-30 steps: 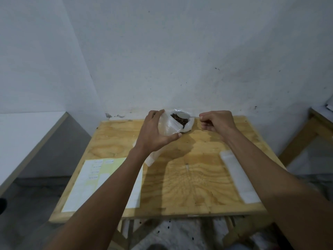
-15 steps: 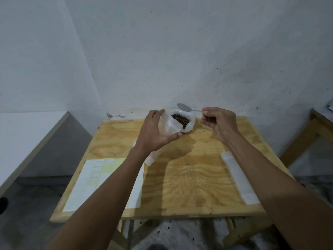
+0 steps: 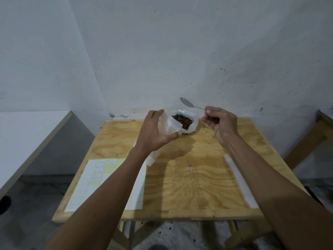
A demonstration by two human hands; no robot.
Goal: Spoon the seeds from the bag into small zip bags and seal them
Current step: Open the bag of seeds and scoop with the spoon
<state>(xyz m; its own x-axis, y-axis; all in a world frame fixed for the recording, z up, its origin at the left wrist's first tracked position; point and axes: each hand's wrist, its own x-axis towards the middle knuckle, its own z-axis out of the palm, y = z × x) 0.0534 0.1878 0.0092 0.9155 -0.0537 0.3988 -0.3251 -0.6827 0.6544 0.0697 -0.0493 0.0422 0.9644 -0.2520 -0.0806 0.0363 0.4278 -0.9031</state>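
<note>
The left hand [image 3: 153,131] gripped a small zip bag [image 3: 168,126] beside the seed bag [image 3: 185,121] at the desk's [image 3: 198,177] far edge. The right hand [image 3: 219,121] pinched an apparently empty spoon [image 3: 188,103] above. Filling and sealing seemingly remained.

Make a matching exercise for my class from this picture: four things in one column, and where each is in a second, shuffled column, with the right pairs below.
Things:
1. spoon
2. small zip bag
3. seeds
4. paper sheet

Places:
A. inside the open bag at the table's far edge
B. flat on the table, near left
C. held in the left hand
D. raised above the bag, pinched by the right hand

Pairs: 1-D, 2-C, 3-A, 4-B
</note>
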